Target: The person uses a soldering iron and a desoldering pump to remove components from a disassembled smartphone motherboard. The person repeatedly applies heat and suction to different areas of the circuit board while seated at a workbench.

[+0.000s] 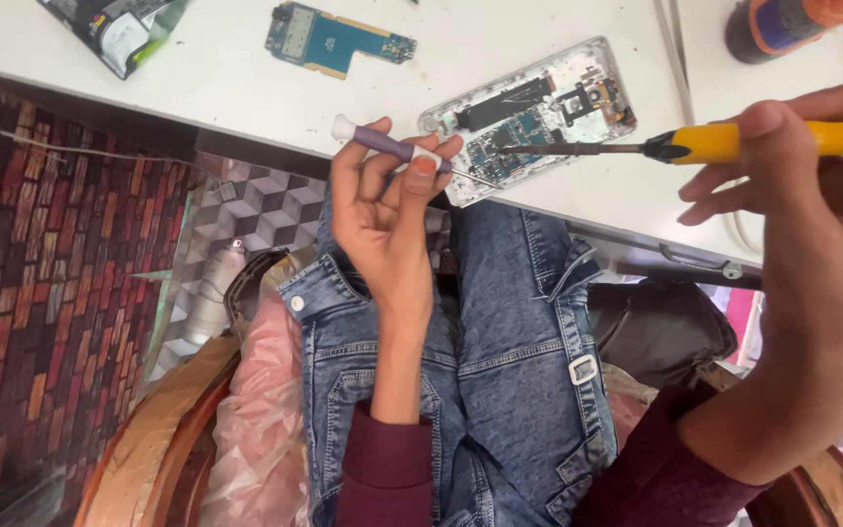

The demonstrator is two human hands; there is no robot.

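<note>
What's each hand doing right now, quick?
Left hand: closed on a purple screwdriver.
Right hand: holding a yellow-handled tool, tip at the opened phone.

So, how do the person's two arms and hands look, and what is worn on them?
Both hands are bare: no gloves, rings or watch show. The left hand and right hand each come out of a dark maroon long sleeve, pushed back from the wrist, so part of each forearm shows.

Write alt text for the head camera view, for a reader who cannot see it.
A person's right hand points a yellow-handled screwdriver into an opened phone at the edge of a white table, while the left hand holds a purple-handled screwdriver. A blue circuit board lies farther back.
</note>
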